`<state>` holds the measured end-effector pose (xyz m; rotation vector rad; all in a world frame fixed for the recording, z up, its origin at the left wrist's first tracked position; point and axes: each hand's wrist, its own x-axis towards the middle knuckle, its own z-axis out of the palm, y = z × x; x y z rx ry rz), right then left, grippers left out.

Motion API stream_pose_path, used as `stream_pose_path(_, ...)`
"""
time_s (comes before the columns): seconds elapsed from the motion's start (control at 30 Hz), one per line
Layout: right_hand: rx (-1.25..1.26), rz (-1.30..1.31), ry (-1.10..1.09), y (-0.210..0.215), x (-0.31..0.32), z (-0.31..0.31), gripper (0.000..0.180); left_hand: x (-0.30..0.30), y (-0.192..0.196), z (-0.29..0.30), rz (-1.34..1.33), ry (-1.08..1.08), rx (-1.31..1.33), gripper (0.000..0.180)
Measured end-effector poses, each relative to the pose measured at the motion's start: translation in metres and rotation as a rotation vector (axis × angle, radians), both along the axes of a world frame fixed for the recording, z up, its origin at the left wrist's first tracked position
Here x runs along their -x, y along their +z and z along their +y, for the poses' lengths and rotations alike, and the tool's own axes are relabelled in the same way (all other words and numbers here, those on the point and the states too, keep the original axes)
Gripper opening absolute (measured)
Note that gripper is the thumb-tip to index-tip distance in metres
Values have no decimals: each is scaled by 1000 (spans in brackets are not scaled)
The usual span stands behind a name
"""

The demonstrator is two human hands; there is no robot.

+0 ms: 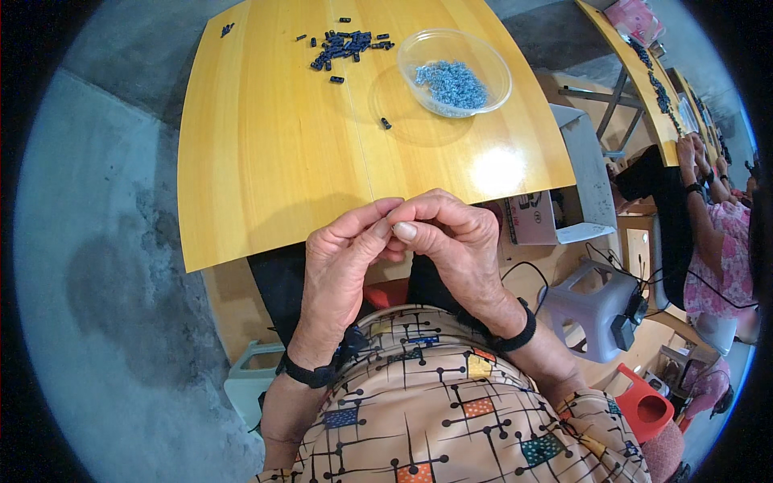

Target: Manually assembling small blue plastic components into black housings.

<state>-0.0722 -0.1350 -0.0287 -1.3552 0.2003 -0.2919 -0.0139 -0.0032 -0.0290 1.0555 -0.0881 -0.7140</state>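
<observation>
My left hand (342,253) and my right hand (455,245) meet in front of my body, just off the near edge of the yellow table (274,169). Thumbs and fingertips of both are pinched together. Whatever they hold is too small or too hidden to make out. Beyond them one small black part (386,123) lies alone on the tabletop. Farther back is a loose pile of small black parts (342,50). To its right stands a clear round plastic bowl (498,95) with many tiny bluish, shiny pieces (452,84) in it.
A few black bits (227,30) lie at the far left corner. An open cardboard box (535,219) stands off the table's right side. A grey stool (592,310) with cables is at the right, a red stool (644,406) nearer. Another person (717,241) works at a second table.
</observation>
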Motion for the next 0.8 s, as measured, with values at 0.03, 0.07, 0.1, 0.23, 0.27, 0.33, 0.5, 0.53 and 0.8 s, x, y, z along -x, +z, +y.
stream_pose_path(0.03, 0, 2, 0, 1, 0, -2, 10, -1, 0, 0, -28, -5, -36, 21)
stream_pose_path(0.07, -30, 22, 6, 3, 0, -3, 9, 0, 2, 1, -54, -7, -74, 20)
stream_pose_path(0.1, -61, 42, 13, 5, -1, -3, 9, -1, 3, 3, -49, -3, -76, 20)
stream_pose_path(0.23, -301, 98, -25, 2, 0, -6, 11, -10, 1, 8, 35, -36, 4, 18)
stream_pose_path(0.27, -353, 78, -53, -1, -1, -4, 13, -10, 0, 8, 119, -5, 66, 19)
stream_pose_path(0.33, -372, 91, -52, -3, 1, -2, 14, -11, -7, 7, 208, 41, 160, 19)
stream_pose_path(0.5, -391, 92, -43, 1, 0, 4, 15, -9, -8, 5, 278, 69, 234, 18)
stream_pose_path(0.53, -380, 90, -50, 1, 0, 5, 15, -8, -6, 5, 266, 85, 224, 18)
stream_pose_path(0.8, -390, 92, -52, -1, 1, 4, 14, -3, -3, -1, 204, 101, 188, 16)
